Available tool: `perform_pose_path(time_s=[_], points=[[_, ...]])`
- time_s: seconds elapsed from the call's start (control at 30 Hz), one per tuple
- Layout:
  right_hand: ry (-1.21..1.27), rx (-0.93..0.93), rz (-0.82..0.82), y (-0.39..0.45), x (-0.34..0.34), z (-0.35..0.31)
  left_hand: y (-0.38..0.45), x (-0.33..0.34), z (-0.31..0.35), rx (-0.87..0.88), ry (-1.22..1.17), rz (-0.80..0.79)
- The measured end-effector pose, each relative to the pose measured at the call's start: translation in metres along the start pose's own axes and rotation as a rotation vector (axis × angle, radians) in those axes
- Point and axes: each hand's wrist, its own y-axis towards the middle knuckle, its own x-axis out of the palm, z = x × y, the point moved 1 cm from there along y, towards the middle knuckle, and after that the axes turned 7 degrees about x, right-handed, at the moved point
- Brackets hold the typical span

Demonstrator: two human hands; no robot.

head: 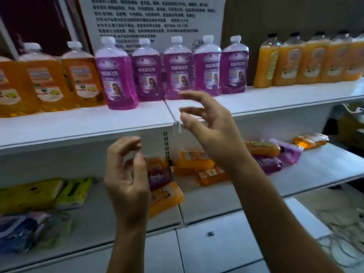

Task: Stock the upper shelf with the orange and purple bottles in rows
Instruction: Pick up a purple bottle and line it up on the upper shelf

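From my remote feed, white metal shelving [275, 99] fills the view in tiers, a slotted upright [166, 143] running between two bays. Behind it I see a white notice sheet [153, 16] printed with dense black text, flanked by brown cardboard [295, 14] on one side and a dark maroon panel [37, 20] on the other. Yellow and blue soft packs [39, 196] lie on a lower tier. Loose pale cables [342, 223] rest at lower right. Lighting is dim and even.

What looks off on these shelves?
The leftmost purple bottle stands forward of its row on the upper shelf. Orange and purple bottles lie jumbled on their sides on the lower shelf. Both hands are empty.
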Motion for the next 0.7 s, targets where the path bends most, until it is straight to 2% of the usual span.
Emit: perform_pose_path(time_s=[0.13,0.27,0.47,0.7], points=[[0.147,0.188,0.137,-0.065,-0.004,0.058,-0.053,0.002,-0.015,-0.233,0.021,0.026],[0.153,0.435,0.185,-0.103,0.003,0.11,-0.08,0.007,-0.03,-0.482,0.009,-0.091],[0.185,0.59,0.284,-0.121,-0.015,0.142,-0.099,0.033,-0.041,-0.592,-0.053,-0.174],[0.083,0.604,0.374,-0.127,-0.062,0.161,-0.132,0.102,-0.036,-0.66,-0.118,-0.419]])
